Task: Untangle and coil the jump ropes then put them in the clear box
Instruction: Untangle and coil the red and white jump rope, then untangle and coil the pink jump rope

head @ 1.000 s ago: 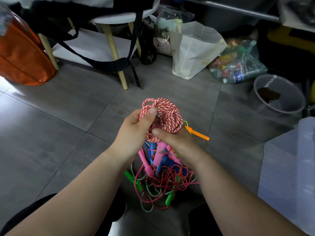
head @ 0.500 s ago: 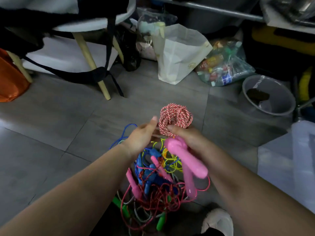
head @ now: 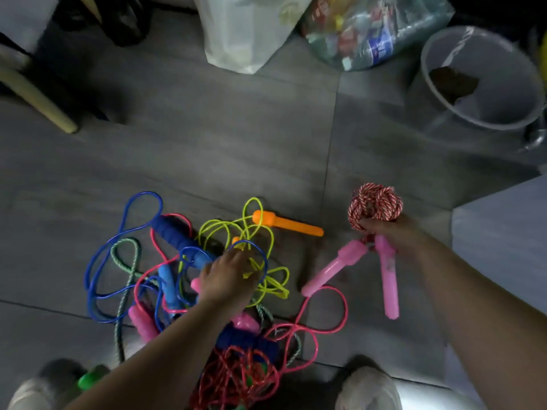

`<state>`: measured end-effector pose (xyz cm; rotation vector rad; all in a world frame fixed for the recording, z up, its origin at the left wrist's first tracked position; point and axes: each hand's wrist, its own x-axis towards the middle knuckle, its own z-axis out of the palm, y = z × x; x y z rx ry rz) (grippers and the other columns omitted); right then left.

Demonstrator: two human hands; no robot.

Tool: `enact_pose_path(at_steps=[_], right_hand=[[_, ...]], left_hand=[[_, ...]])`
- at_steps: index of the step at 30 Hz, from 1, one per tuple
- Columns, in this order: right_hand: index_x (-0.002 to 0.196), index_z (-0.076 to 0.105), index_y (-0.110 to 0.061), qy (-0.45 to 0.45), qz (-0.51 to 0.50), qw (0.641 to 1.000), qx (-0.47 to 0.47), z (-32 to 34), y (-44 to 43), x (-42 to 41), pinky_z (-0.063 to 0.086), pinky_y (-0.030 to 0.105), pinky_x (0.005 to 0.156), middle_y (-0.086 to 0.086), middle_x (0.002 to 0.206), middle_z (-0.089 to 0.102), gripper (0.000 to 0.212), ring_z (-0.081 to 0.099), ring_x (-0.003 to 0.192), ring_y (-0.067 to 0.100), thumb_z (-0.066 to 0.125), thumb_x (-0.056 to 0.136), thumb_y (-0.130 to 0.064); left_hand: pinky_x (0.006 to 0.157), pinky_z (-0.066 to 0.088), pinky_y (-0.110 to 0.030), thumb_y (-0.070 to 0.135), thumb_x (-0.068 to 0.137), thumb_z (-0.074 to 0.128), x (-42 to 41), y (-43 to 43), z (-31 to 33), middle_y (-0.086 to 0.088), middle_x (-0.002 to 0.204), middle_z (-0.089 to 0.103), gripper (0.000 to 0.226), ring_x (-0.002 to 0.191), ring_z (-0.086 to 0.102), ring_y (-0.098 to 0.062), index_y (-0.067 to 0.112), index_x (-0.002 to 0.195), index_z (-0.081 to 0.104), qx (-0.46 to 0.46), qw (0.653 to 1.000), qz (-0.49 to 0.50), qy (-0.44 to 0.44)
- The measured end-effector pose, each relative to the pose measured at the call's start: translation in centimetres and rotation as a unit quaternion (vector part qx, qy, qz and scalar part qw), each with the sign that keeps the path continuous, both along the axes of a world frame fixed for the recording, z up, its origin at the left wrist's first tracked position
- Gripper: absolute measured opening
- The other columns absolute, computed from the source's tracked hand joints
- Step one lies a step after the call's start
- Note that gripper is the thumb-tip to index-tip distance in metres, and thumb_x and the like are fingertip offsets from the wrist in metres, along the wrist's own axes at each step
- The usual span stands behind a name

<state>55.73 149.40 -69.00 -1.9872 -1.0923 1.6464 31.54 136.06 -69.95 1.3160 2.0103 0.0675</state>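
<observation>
Parted since the earlier frame, the hands no longer meet at the red-and-white coil (head: 374, 207); it is now held up at far right, just beside the clear box (head: 503, 232), its two pink handles (head: 388, 279) dangling below; the other ropes lie in a tangled pile (head: 165, 279) on the grey floor (head: 207, 143), yellow cord (head: 251, 229) looped across blue cord (head: 97, 261), an orange handle (head: 287, 224) poking out toward the coil; beyond stand a grey bucket (head: 479, 78), a white bag (head: 245, 31) and a sack of bottles (head: 376, 28); the right hand (head: 393, 235) clamps round the coil's base; the left hand (head: 228, 279) lies on the pile, fingers bent among yellow and blue loops; whether it grips any cannot be told.
</observation>
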Motion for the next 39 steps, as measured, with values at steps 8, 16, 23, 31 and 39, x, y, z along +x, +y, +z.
enact_pose_path(at_steps=[8, 16, 23, 31, 39], right_hand=[[0.093, 0.063, -0.001, -0.102, 0.086, 0.991, 0.023, -2.6, 2.8, 0.1, 0.042, 0.004, 0.048, 0.014, 0.088, 0.063, 0.017, 0.054, 0.060, 0.005, 0.068, 0.077, -0.002], [0.133, 0.036, -0.006, -0.325, -0.040, 0.937, 0.126, -4.5, -0.7, -0.5, 0.033, 0.041, 0.099, 0.020, 0.135, 0.038, 0.050, 0.038, 0.124, 0.036, 0.053, 0.086, -0.013], [0.146, -0.005, -0.020, -0.374, 0.140, 0.916, 0.035, -4.9, -3.2, -4.7, 0.022, 0.047, 0.109, 0.010, 0.155, 0.004, 0.102, 0.017, 0.139, 0.032, 0.065, 0.077, -0.045], [0.146, -0.001, -0.026, -0.366, 0.241, 0.893, 0.103, -5.0, -0.5, -3.9, 0.025, 0.040, 0.108, 0.003, 0.156, 0.002, 0.076, 0.024, 0.134, 0.033, 0.041, 0.089, 0.001], [0.146, 0.005, -0.025, -0.390, 0.302, 0.863, 0.107, -3.1, 0.8, -3.1, 0.018, 0.039, 0.111, 0.006, 0.155, 0.005, 0.089, 0.016, 0.139, 0.030, 0.065, 0.081, -0.026]], left_hand=[[0.114, -0.003, -0.039, 0.042, 0.094, 0.036, 2.2, 0.6, -2.3, 0.008, 0.149, 0.025, 0.047, 0.139, 0.020, -0.011, 0.025, 0.138, 0.032, -0.022, 0.995, -0.047, 0.087], [0.113, -0.005, -0.035, 0.040, 0.095, 0.037, 1.9, 0.2, -2.2, 0.009, 0.148, 0.026, 0.045, 0.138, 0.020, -0.010, 0.025, 0.136, 0.035, 0.000, 0.997, -0.041, 0.070], [0.111, -0.007, -0.032, 0.038, 0.094, 0.039, 1.9, -0.1, -2.5, 0.009, 0.147, 0.028, 0.044, 0.137, 0.023, -0.010, 0.024, 0.136, 0.038, 0.030, 0.997, -0.028, 0.061], [0.109, -0.013, -0.030, 0.054, 0.086, 0.028, 1.3, -0.9, -2.4, 0.010, 0.147, 0.029, 0.057, 0.137, 0.024, -0.008, 0.026, 0.134, 0.040, 0.036, 0.997, -0.047, 0.045], [0.112, -0.009, -0.033, 0.052, 0.090, 0.036, 0.7, -1.3, -2.5, 0.009, 0.146, 0.031, 0.050, 0.136, 0.029, -0.010, 0.029, 0.134, 0.041, 0.050, 0.996, -0.065, 0.018]])
